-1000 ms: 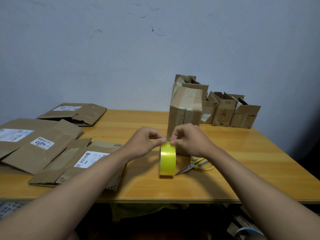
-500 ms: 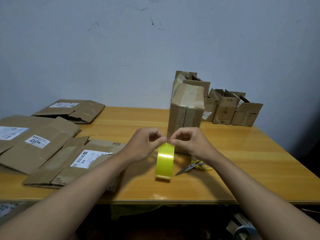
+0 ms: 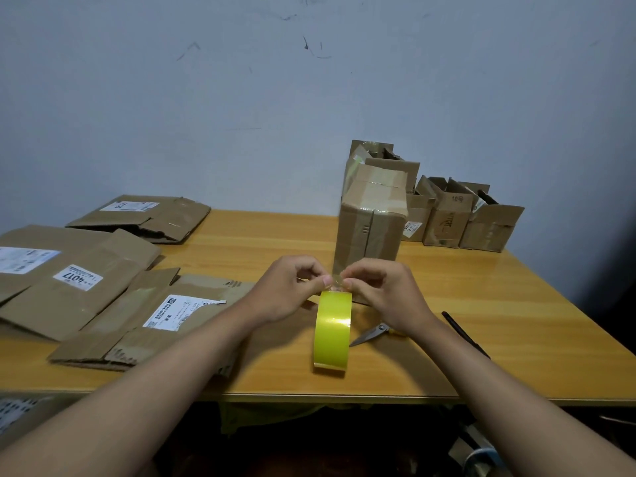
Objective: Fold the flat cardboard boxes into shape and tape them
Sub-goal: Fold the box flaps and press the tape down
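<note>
A roll of yellow tape (image 3: 332,332) stands on edge near the front of the wooden table (image 3: 499,304). My left hand (image 3: 290,287) and my right hand (image 3: 380,290) pinch the tape's loose end at the top of the roll, thumbs nearly touching. Just behind my hands stands a tall folded cardboard box (image 3: 371,222) with tape across its top and front. Several flat cardboard boxes (image 3: 86,280) with white labels lie on the left of the table.
Scissors (image 3: 370,335) with yellow handles lie under my right wrist. A thin black stick (image 3: 464,333) lies to the right of that arm. Several open folded boxes (image 3: 457,218) stand against the wall at the back right. Another flat box (image 3: 144,216) lies at the back left.
Both hands have stayed on top of the tape roll, fingers working at its end. The view has shifted slightly; a black stick now shows at the right.
</note>
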